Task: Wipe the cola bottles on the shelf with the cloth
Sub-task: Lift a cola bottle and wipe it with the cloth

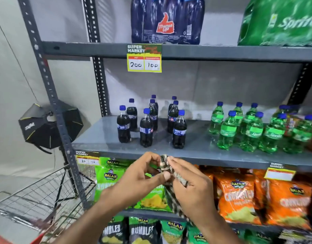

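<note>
Hands: our left hand (141, 175) and right hand (192, 189) pinch the soft, limp cloth (166, 167).
Cola bottles (146, 128): light, slick, tippable; we judge gripping mid-body best.

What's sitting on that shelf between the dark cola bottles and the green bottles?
Nothing: in the head view, the grey shelf is bare between the cola bottles and the green bottles.
</note>
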The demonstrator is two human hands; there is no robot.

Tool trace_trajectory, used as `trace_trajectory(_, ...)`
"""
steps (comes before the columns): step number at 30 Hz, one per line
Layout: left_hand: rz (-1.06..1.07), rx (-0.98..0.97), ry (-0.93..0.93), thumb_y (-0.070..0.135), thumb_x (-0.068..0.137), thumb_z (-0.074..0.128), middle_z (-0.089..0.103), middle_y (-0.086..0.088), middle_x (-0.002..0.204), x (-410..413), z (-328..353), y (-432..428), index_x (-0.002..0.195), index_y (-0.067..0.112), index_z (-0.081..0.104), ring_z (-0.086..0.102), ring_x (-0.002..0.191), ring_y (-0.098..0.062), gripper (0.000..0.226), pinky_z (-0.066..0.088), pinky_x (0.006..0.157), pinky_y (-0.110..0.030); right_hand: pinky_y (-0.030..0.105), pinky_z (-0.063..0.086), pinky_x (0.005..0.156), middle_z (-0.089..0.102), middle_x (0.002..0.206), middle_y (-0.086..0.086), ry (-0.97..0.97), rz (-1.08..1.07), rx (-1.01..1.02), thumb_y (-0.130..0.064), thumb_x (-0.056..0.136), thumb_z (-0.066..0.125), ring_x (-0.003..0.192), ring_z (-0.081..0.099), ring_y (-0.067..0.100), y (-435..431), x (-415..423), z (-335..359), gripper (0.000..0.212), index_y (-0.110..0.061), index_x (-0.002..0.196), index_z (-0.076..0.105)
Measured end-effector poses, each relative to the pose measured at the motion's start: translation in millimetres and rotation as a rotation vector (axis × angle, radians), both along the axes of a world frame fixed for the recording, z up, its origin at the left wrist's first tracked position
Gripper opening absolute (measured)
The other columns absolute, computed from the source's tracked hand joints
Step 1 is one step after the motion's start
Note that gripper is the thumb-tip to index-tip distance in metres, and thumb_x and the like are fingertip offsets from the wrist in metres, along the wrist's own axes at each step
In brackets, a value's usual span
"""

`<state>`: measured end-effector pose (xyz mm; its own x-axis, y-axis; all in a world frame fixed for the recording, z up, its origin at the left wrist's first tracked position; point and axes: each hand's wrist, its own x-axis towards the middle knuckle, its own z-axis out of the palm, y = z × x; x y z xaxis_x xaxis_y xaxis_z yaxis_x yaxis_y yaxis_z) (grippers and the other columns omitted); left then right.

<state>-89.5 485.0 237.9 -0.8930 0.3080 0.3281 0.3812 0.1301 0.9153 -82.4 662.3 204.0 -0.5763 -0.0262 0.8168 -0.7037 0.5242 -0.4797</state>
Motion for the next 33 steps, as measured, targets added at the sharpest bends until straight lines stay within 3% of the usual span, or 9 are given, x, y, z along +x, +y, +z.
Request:
trace_trajectory(5, 0.156, -0.149, 0.148, 0.05, 0.07, 0.085, 0.069, 0.017, 0.08, -7.4, -3.4, -9.2, 0.097, 0.035, 0.063, 0.061, 0.066, -0.003, 0.038, 0.049, 0.057, -0.022, 0.005, 0.047, 0.093, 0.069, 0.119, -0.025, -0.133, 0.057, -0.039, 0.014, 0.074, 0.082, 0.11, 0.065, -0.007, 2.0, -2.4, 2.9, 0.057, -0.02, 0.119, 0.076)
trace_trajectory(8, 0.117, -0.173, 0.175, 0.054, 0.071, 0.081, 0.069, 0.018, 0.1, -19.9, -3.6, -20.6, 0.109, 0.033, 0.063, 0.066, 0.087, -0.004, 0.047, 0.056, 0.074, -0.029, 0.001, 0.044, 0.092, 0.067, 0.122, -0.025, -0.144, 0.071, -0.002, 0.01, 0.075, 0.084, 0.111, 0.064, -0.009, 5.3, -5.5, 8.0, 0.058, -0.025, 0.121, 0.074)
trace_trajectory(12, 0.165, -0.017, 0.109, 0.057, 0.078, 0.072, 0.066, 0.019, 0.118, -66.3, 7.5, -39.8, 0.117, 0.043, 0.06, 0.065, 0.109, -0.005, 0.043, 0.055, 0.094, -0.034, 0.001, 0.044, 0.089, 0.064, 0.121, -0.017, -0.177, 0.056, -0.028, 0.01, 0.079, 0.081, 0.111, 0.063, -0.003, 5.4, -18.3, 14.3, 0.059, -0.032, 0.119, 0.072)
trace_trajectory(15, 0.21, 0.108, 0.141, 0.041, 0.091, 0.068, 0.061, 0.013, 0.134, -122.7, 27.8, -49.6, 0.122, 0.045, 0.056, 0.057, 0.124, -0.004, 0.033, 0.048, 0.105, -0.036, 0.002, 0.045, 0.081, 0.062, 0.113, -0.016, -0.193, 0.035, -0.028, 0.009, 0.079, 0.081, 0.106, 0.062, 0.0, -3.3, -28.3, 14.8, 0.059, -0.036, 0.117, 0.071)
trace_trajectory(18, 0.195, 0.13, 0.098, 0.036, 0.096, 0.064, 0.051, 0.01, 0.146, -173.4, 46.7, -51.5, 0.138, 0.032, 0.05, 0.046, 0.135, -0.005, 0.044, 0.037, 0.115, -0.036, 0.0, 0.042, 0.084, 0.062, 0.106, -0.016, -0.183, -0.015, 0.044, 0.01, 0.076, 0.083, 0.105, 0.06, -0.002, -12.3, -35.2, 12.0, 0.056, -0.027, 0.118, 0.076)
trace_trajectory(21, 0.141, 0.052, 0.021, 0.049, 0.093, 0.062, 0.046, 0.014, 0.151, -214.1, 54.9, -55.5, 0.145, 0.032, 0.044, 0.043, 0.137, -0.005, 0.057, 0.038, 0.11, -0.035, 0.0, 0.041, 0.087, 0.062, 0.105, -0.015, -0.166, -0.059, 0.062, 0.01, 0.074, 0.084, 0.104, 0.061, 0.001, -19.1, -44.4, 9.4, 0.054, -0.022, 0.117, 0.077)
trace_trajectory(25, 0.012, 0.076, -0.107, 0.039, 0.097, 0.063, 0.061, 0.009, 0.138, -243.3, 48.7, -51.1, 0.135, 0.03, 0.058, 0.056, 0.126, -0.009, 0.04, 0.042, 0.1, -0.027, 0.001, 0.041, 0.084, 0.062, 0.11, -0.014, -0.172, -0.106, 0.042, 0.006, 0.075, 0.084, 0.104, 0.062, 0.001, -20.4, -51.9, 10.4, 0.051, -0.026, 0.114, 0.078)
trace_trajectory(31, -0.201, 0.057, -0.179, 0.054, 0.087, 0.056, 0.064, -0.001, 0.138, -254.0, 36.7, -46.8, 0.131, 0.02, 0.063, 0.055, 0.131, -0.017, 0.056, 0.038, 0.113, -0.049, 0.002, 0.041, 0.082, 0.062, 0.11, -0.016, -0.199, -0.107, 0.019, 0.004, 0.076, 0.083, 0.105, 0.061, 0.0, -29.9, -57.1, 9.5, 0.049, -0.026, 0.114, 0.077)
trace_trajectory(33, -0.209, 0.034, -0.131, 0.051, 0.091, 0.053, 0.066, -0.001, 0.135, -253.0, 36.8, -46.8, 0.13, 0.018, 0.065, 0.058, 0.128, -0.013, 0.052, 0.039, 0.113, -0.047, 0.0, 0.04, 0.079, 0.061, 0.109, -0.014, -0.207, -0.106, 0.032, 0.006, 0.076, 0.084, 0.103, 0.061, -0.001, -32.4, -57.7, 8.9, 0.049, -0.024, 0.114, 0.078)
